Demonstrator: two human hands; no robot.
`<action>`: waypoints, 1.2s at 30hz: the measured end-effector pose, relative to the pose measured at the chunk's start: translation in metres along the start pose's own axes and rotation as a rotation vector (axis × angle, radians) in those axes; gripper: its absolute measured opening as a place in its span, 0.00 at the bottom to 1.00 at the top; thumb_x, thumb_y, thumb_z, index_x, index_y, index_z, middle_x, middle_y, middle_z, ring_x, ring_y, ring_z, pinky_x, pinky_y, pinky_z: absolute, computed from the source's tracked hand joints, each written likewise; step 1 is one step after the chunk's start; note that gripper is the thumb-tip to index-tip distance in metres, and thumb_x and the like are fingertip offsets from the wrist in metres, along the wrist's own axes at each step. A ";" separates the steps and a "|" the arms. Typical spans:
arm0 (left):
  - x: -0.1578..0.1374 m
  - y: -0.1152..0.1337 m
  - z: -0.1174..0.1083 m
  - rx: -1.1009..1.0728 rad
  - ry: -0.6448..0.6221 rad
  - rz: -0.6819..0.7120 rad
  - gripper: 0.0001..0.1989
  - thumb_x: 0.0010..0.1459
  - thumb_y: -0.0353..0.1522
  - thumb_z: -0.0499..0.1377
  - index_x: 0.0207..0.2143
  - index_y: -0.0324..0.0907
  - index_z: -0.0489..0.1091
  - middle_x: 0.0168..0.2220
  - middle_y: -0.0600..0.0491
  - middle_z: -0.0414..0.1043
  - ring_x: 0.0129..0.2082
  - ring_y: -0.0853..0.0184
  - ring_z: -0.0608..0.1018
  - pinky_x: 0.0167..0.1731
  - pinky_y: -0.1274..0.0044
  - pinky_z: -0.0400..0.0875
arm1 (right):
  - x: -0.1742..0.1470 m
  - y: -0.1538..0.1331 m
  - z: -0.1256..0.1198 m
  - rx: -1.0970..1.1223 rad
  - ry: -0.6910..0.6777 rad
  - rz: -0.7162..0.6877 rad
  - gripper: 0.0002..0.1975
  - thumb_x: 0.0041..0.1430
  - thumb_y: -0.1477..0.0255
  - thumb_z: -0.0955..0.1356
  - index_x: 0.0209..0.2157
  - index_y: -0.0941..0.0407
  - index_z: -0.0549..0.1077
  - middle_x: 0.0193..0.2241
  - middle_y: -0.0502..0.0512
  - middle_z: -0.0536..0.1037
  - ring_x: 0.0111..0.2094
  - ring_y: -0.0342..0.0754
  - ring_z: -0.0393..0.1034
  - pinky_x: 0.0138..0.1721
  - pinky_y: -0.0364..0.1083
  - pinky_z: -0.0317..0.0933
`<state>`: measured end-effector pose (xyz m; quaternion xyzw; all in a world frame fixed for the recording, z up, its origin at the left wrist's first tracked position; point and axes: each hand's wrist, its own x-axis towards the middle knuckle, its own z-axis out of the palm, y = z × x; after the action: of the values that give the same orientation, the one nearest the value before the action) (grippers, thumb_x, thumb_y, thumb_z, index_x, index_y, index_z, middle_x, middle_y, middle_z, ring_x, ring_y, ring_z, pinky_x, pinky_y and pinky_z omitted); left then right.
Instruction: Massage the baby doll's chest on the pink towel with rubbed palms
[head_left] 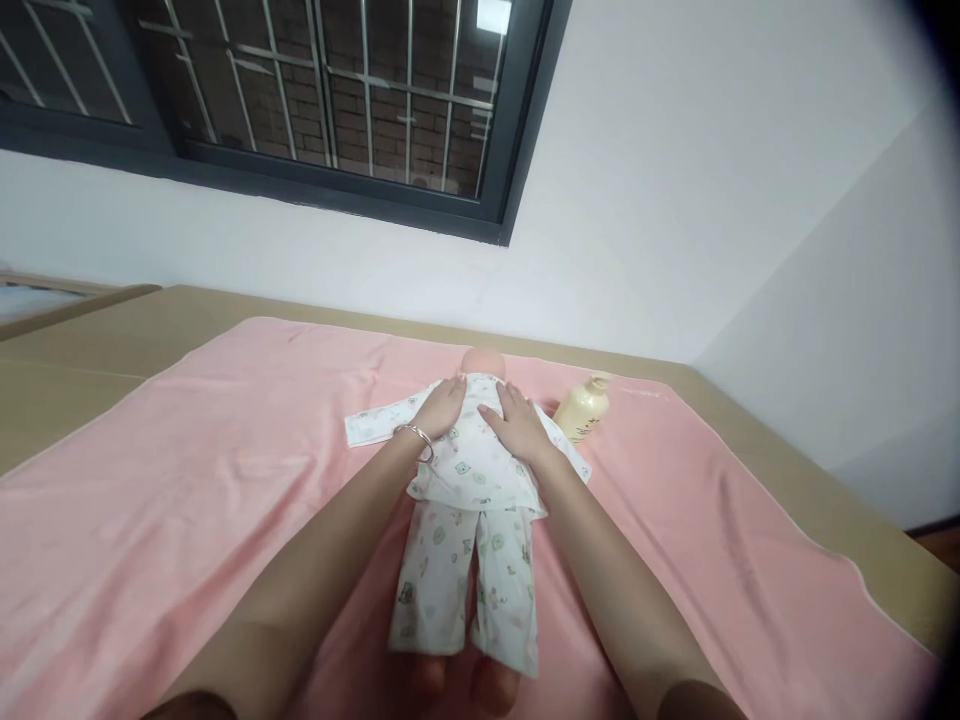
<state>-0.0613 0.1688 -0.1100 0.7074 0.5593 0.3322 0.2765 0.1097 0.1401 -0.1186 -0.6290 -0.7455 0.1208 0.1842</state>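
A baby doll [484, 362] lies stretched out on a pink blanket [247, 450], its head away from me and its feet toward me. It wears a white printed top [476, 460] and matching trousers [439, 570]. My left hand [444, 403] rests flat on the top's upper left side, near the shoulder, with a silver bangle on the wrist. On the upper right side my right hand [517, 422] lies with fingers extended and thumb apart. Neither hand grips anything. One sleeve spreads out to the left; the other runs partly under my right forearm. Which way the doll faces, I cannot tell.
A pale yellow pump bottle [583, 410] stands tilted on the blanket, right of the doll. The blanket covers a tan surface [885, 570] that meets white walls [645, 200]. Above is a dark-framed window [499, 215] with metal bars.
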 end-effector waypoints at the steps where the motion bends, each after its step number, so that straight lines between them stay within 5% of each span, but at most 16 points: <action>1: 0.000 0.000 -0.001 -0.007 -0.003 -0.013 0.33 0.69 0.47 0.35 0.52 0.37 0.71 0.58 0.42 0.70 0.60 0.57 0.70 0.57 0.69 0.63 | -0.006 -0.008 0.003 -0.030 0.003 0.051 0.39 0.68 0.53 0.55 0.69 0.66 0.47 0.69 0.72 0.45 0.70 0.61 0.38 0.66 0.61 0.37; 3: 0.000 0.001 -0.003 -0.012 -0.018 -0.033 0.34 0.69 0.49 0.34 0.50 0.38 0.73 0.56 0.42 0.72 0.58 0.56 0.71 0.56 0.69 0.64 | -0.021 -0.029 0.012 -0.116 0.027 0.100 0.37 0.69 0.58 0.55 0.68 0.72 0.48 0.68 0.79 0.46 0.69 0.67 0.39 0.65 0.63 0.38; 6: 0.000 0.001 -0.007 0.005 -0.042 -0.049 0.36 0.68 0.50 0.33 0.48 0.39 0.74 0.53 0.43 0.74 0.57 0.56 0.73 0.54 0.70 0.66 | -0.035 -0.052 0.021 -0.197 0.083 -0.009 0.37 0.66 0.61 0.60 0.68 0.69 0.49 0.69 0.76 0.43 0.69 0.70 0.34 0.66 0.63 0.34; 11: 0.003 -0.003 -0.005 0.048 -0.053 -0.012 0.34 0.69 0.47 0.33 0.53 0.37 0.71 0.57 0.41 0.71 0.59 0.58 0.71 0.56 0.71 0.63 | -0.012 -0.023 0.006 -0.093 -0.023 -0.262 0.29 0.69 0.57 0.55 0.67 0.51 0.55 0.70 0.55 0.45 0.71 0.57 0.32 0.67 0.62 0.30; 14: 0.005 -0.007 -0.002 0.066 -0.057 0.018 0.32 0.69 0.46 0.35 0.54 0.37 0.70 0.58 0.41 0.70 0.59 0.59 0.71 0.56 0.71 0.63 | -0.003 -0.009 -0.002 -0.053 -0.008 -0.077 0.32 0.70 0.55 0.52 0.69 0.57 0.51 0.70 0.62 0.46 0.71 0.57 0.36 0.67 0.61 0.34; 18: 0.004 -0.005 -0.002 0.086 -0.044 0.023 0.30 0.69 0.45 0.36 0.49 0.39 0.72 0.56 0.43 0.72 0.57 0.59 0.72 0.55 0.71 0.64 | -0.022 -0.032 0.002 -0.166 0.001 0.095 0.36 0.69 0.58 0.55 0.68 0.70 0.48 0.68 0.76 0.47 0.69 0.65 0.40 0.66 0.61 0.39; 22: -0.001 0.002 -0.004 0.094 -0.025 0.014 0.29 0.69 0.43 0.37 0.45 0.39 0.73 0.52 0.43 0.75 0.54 0.58 0.74 0.54 0.71 0.65 | -0.037 -0.053 0.006 -0.206 -0.039 -0.096 0.33 0.67 0.63 0.60 0.68 0.65 0.52 0.69 0.70 0.45 0.70 0.65 0.36 0.66 0.60 0.37; 27: 0.001 -0.001 -0.002 0.094 -0.038 0.048 0.28 0.69 0.42 0.37 0.49 0.39 0.73 0.53 0.45 0.75 0.55 0.59 0.74 0.55 0.71 0.64 | -0.013 -0.026 0.004 -0.090 -0.038 -0.324 0.27 0.70 0.60 0.55 0.67 0.51 0.56 0.70 0.54 0.46 0.71 0.55 0.34 0.68 0.61 0.31; 32: 0.006 -0.008 0.000 0.140 -0.048 0.107 0.27 0.69 0.41 0.37 0.48 0.43 0.73 0.54 0.48 0.75 0.58 0.59 0.72 0.57 0.72 0.62 | 0.005 0.004 0.003 -0.004 0.006 -0.082 0.33 0.70 0.53 0.51 0.69 0.56 0.51 0.70 0.60 0.46 0.70 0.55 0.37 0.67 0.59 0.35; 36: -0.002 0.001 0.000 0.292 -0.094 0.137 0.23 0.69 0.38 0.42 0.55 0.38 0.68 0.60 0.42 0.68 0.61 0.56 0.68 0.59 0.67 0.60 | -0.007 -0.009 -0.005 -0.078 -0.019 0.086 0.38 0.69 0.52 0.51 0.68 0.65 0.49 0.68 0.71 0.49 0.69 0.62 0.41 0.65 0.60 0.41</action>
<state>-0.0606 0.1669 -0.1093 0.7914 0.5383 0.2320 0.1734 0.1046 0.1314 -0.1116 -0.6659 -0.7237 0.1056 0.1471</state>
